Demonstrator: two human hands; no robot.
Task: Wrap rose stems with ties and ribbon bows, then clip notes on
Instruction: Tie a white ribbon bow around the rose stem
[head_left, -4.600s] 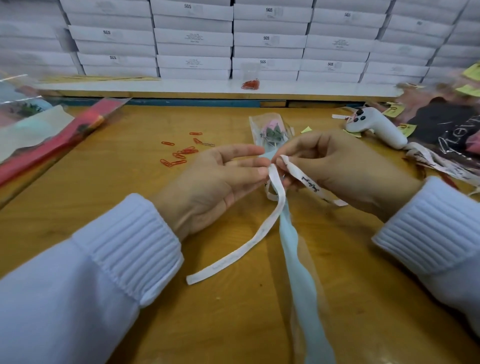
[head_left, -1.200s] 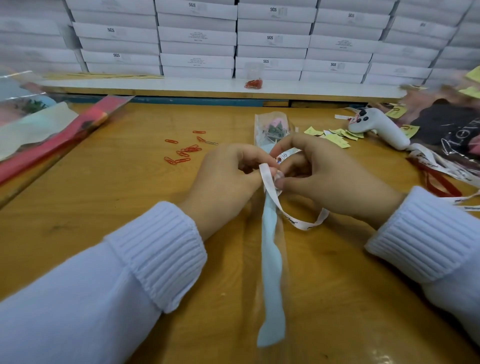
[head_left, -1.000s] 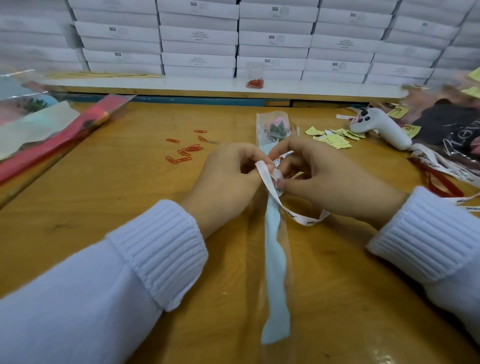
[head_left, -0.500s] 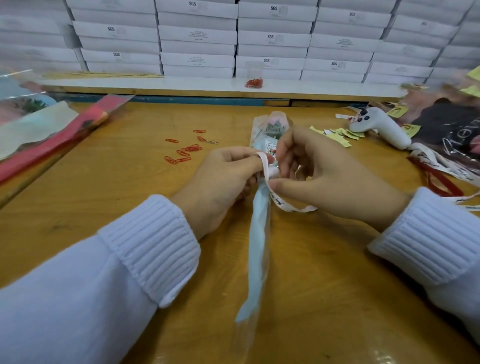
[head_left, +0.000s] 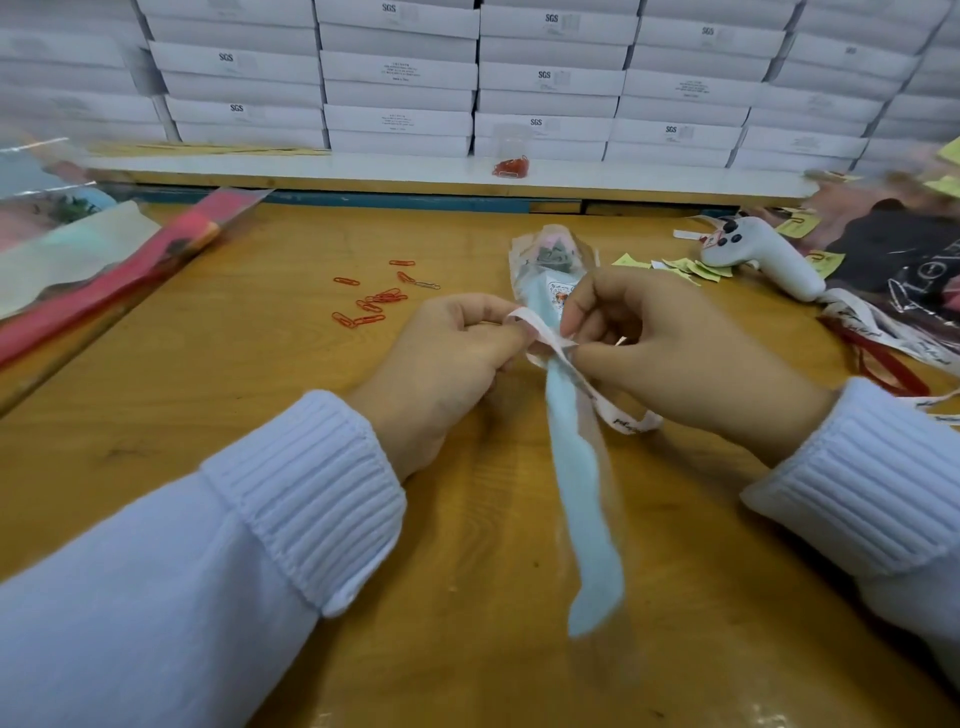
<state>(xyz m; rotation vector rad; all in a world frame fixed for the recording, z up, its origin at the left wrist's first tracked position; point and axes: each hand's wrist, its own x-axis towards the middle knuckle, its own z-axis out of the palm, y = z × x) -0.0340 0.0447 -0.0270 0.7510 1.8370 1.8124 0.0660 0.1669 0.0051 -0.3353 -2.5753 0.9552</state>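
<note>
A wrapped rose (head_left: 552, 258) in a clear sleeve lies on the wooden table (head_left: 260, 415), its pale blue stem wrap (head_left: 584, 488) trailing toward me. A white printed ribbon (head_left: 626, 422) crosses the stem just below the flower head. My left hand (head_left: 441, 364) pinches one ribbon loop left of the stem. My right hand (head_left: 670, 353) pinches the ribbon on the right side, thumb and fingers curled at the knot. A small printed tag (head_left: 558, 297) shows on the sleeve above the ribbon.
Several red paper clips (head_left: 374, 299) lie left of the rose. Yellow-green notes (head_left: 685, 267) and a white glue gun (head_left: 763, 257) sit at the right, with spare ribbons (head_left: 883, 338). Wrapped flowers (head_left: 98, 280) lie far left. White boxes (head_left: 395, 73) are stacked behind a shelf.
Both hands kept working the ribbon round the stem; the long loose ribbon end has been drawn in. The blue tail has swung from the left back to the right.
</note>
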